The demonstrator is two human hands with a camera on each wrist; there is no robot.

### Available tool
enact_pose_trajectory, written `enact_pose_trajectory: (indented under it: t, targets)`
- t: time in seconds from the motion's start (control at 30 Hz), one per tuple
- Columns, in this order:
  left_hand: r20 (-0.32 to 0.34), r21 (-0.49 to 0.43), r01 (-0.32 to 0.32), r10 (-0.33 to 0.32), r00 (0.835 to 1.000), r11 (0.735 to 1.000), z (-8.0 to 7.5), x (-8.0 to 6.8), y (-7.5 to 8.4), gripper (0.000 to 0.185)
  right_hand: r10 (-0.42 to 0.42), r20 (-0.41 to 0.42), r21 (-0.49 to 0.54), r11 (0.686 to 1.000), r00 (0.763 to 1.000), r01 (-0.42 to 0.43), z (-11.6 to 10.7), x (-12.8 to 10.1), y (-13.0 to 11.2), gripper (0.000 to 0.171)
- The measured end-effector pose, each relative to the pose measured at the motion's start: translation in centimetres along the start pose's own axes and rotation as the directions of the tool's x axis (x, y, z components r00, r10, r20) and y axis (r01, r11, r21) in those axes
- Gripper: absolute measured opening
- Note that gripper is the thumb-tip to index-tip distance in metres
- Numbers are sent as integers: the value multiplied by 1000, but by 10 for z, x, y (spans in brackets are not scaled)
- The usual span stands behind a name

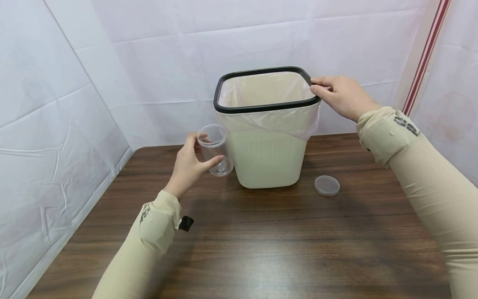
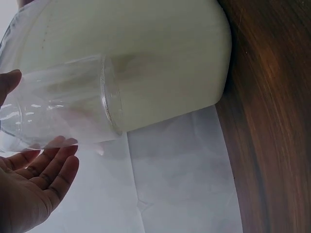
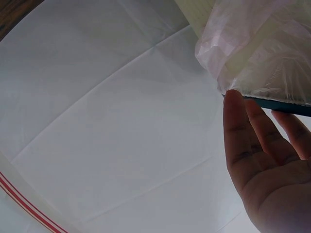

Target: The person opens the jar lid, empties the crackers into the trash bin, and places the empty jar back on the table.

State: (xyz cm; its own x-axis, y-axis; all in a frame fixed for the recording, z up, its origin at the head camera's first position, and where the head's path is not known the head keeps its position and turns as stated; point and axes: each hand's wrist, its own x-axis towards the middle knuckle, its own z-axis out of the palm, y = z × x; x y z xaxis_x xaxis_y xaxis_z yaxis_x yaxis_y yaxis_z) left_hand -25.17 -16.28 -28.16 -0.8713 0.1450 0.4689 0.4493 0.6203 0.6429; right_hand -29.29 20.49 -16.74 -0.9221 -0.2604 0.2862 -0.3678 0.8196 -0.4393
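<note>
A clear plastic jar (image 1: pixel 221 160) without a lid is in my left hand (image 1: pixel 188 166), its mouth up and tilted slightly. Thumb and fingers are on opposite sides of it. The jar (image 2: pixel 68 104) is beside the left front of a pale trash bin (image 1: pixel 269 160); whether they touch I cannot tell. My right hand (image 1: pixel 345 97) holds the right corner of the bin's black rim (image 1: pixel 261 109), thumb and fingertips against it. In the right wrist view, the fingers of that hand (image 3: pixel 277 179) meet the rim beside the thin bag.
A translucent pinkish bag (image 1: pixel 276 124) lines the bin and folds over its outside. A clear round lid (image 1: pixel 327 185) lies on the dark wooden table (image 1: pixel 261 241), right of the bin. White sheeting (image 1: pixel 157 74) hangs behind and along both sides.
</note>
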Motion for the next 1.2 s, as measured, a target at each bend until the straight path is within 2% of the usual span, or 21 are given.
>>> enact_pose_trajectory:
  t: [0.67,0.93,1.2]
  targets:
    - [36,-13,9,-9,999,1000,11,-10,-1,67,-2,2,6,1000,1000,2,1,1,1,57]
    - [27,-13,-5,5,1000,1000,14,-12,-2,67,2,3,14,1000,1000,-2,0,0,0,57]
    - [45,-58,-4,7,999,998,18,-17,-1,68,2,0,12,1000,1000,-2,0,0,-1,57]
